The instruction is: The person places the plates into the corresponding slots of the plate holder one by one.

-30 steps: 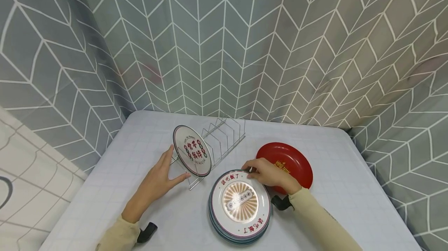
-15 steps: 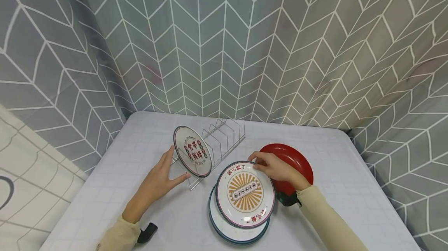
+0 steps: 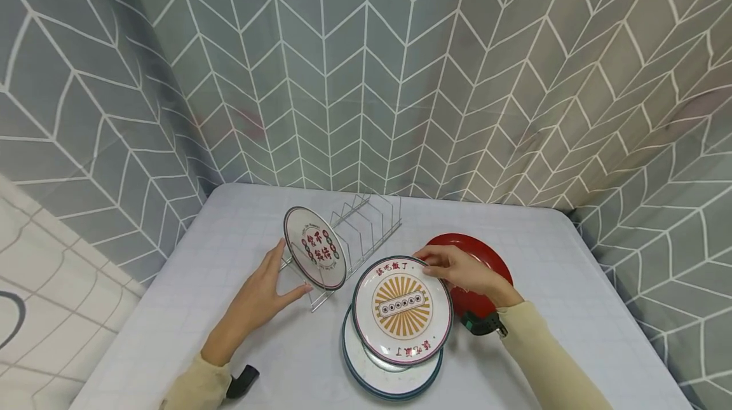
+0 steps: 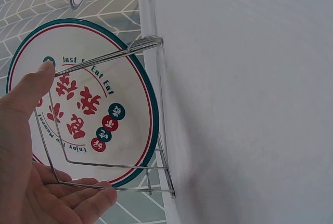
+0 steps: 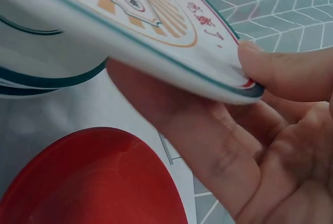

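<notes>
White sunburst plate point(image 3: 403, 309) tilted over the plate stack point(image 3: 394, 383), right hand point(image 3: 457, 270) clamped on its far-right rim.

On my head feed the fingers mostly vanish under that rim. The right wrist cam gives me the grip: thumb on top, other fingers beneath, wrist reaching in from the right. Left hand point(image 3: 260, 299) has thumb and fingers spread wide at the near end of the wire rack point(image 4: 106, 58), around the red-lettered plate point(image 3: 316, 248) leaning there. The left wrist cam shows me fingertips by the lower wire, which the head feed hides; can't tell how hard they press. Red plate point(image 3: 483, 251) sits on the table point(image 3: 291, 359), partly behind the right hand.
</notes>
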A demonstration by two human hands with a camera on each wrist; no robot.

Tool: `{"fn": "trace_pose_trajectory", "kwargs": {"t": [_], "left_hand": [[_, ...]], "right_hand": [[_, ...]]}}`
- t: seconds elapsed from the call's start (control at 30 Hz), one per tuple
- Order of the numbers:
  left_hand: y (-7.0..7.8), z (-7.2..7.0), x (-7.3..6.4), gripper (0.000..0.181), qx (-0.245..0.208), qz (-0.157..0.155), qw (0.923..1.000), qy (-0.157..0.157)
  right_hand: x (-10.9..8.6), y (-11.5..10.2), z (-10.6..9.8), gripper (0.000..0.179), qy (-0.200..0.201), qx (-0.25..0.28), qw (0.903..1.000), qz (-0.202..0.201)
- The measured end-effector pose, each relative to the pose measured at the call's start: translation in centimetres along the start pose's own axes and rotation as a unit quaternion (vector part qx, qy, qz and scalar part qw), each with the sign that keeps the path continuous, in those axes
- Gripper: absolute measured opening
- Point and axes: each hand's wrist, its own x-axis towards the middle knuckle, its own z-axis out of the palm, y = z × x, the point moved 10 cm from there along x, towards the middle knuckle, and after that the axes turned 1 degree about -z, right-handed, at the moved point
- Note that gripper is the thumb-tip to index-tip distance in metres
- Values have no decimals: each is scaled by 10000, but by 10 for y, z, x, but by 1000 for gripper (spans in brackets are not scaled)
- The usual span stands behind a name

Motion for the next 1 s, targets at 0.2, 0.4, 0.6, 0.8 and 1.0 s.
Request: {"fn": "trace_pose_trajectory", "kwargs": {"t": [0.2,0.4,0.6,0.8,1.0], "left_hand": [[-2,1,-1,114,-7,-60,10000,-10],[0,0,0,112,-6,25,10000,39],[-1,-1,0,113,-23,20,10000,28],[-1,-1,0,113,-62,-8,10000,27],[0,-1,2,112,-37,5,10000,36]], "right_hand": [[-6,4,3,48,-252,412,9986,200],[-9,-1,2,48,-238,717,9970,143],[-10,-11,-3,49,-38,971,9953,2],[-13,-19,-14,51,589,1038,9928,103],[-19,-36,-29,51,1314,858,9875,134]]}}
